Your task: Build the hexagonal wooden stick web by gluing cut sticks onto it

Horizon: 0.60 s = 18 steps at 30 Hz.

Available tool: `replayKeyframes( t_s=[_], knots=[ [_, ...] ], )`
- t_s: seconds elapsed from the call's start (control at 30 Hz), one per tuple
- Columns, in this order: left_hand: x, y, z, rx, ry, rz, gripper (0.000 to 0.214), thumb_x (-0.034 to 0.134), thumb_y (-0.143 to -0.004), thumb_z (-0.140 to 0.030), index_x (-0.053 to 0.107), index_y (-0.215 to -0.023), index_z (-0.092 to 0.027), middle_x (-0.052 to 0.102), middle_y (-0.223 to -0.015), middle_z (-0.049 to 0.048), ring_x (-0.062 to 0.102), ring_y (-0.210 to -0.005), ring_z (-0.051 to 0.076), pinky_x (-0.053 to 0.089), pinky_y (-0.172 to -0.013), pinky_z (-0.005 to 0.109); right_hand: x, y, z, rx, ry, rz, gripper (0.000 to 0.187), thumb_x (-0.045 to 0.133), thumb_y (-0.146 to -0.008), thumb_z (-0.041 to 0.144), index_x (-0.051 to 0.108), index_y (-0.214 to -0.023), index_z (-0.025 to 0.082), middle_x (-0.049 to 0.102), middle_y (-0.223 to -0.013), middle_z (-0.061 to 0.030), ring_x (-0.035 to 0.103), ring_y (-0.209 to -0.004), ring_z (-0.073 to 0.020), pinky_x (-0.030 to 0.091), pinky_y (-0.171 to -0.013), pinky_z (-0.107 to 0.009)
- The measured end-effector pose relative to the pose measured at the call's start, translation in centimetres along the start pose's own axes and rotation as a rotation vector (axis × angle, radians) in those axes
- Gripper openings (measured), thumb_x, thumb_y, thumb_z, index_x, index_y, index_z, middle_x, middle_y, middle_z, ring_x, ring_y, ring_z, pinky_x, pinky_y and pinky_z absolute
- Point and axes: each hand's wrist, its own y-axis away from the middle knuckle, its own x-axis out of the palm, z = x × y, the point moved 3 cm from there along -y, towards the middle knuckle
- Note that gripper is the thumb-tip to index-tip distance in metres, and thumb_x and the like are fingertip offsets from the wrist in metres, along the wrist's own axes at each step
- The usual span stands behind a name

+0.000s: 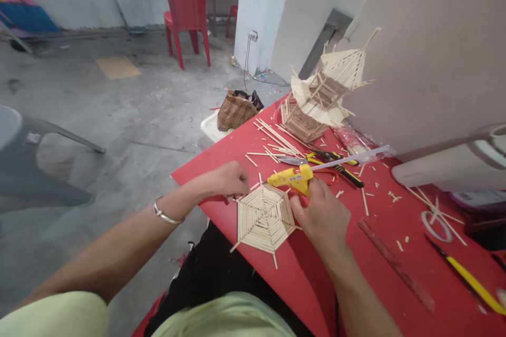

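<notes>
My right hand (326,216) is wrapped round the grip of a yellow hot glue gun (290,178), from whose back a long clear glue stick (351,157) sticks out. The gun's nozzle points left, at the upper edge of a six-sided panel (265,216) made of thin wooden sticks laid in rings. This panel lies flat at the table's near edge, with spoke ends jutting past its rim. At its upper left corner my left hand (231,180) is closed, fingertips pinched together close to the rim. What those fingers hold, if anything, is hidden.
On the red table (379,295) stand a tiered stick model (326,92), loose sticks (276,139), pliers (336,163), a dark red strip (395,263), a tape roll (436,226) and a yellow-handled cutter (470,279). A plaid bag (237,110) sits beyond the edge.
</notes>
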Motion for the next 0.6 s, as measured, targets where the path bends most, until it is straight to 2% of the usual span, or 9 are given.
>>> replayKeyframes(
  t_s=[0.6],
  knots=[
    [0.03, 0.04, 0.06, 0.017, 0.005, 0.003, 0.005, 0.057, -0.063, -0.018, 0.059, -0.059, -0.017, 0.061, -0.054, 0.0007, 0.057, -0.045, 0.013, 0.046, -0.044, 0.025, 0.04, -0.12, -0.07, -0.029, 0.012, -0.004, 0.027, 0.053, -0.091, 0.035, 0.061, -0.106, 0.015, 0.066, -0.090, -0.0052, 0.054, -0.070, -0.0168, 0.020, -0.058, -0.029]
  ],
)
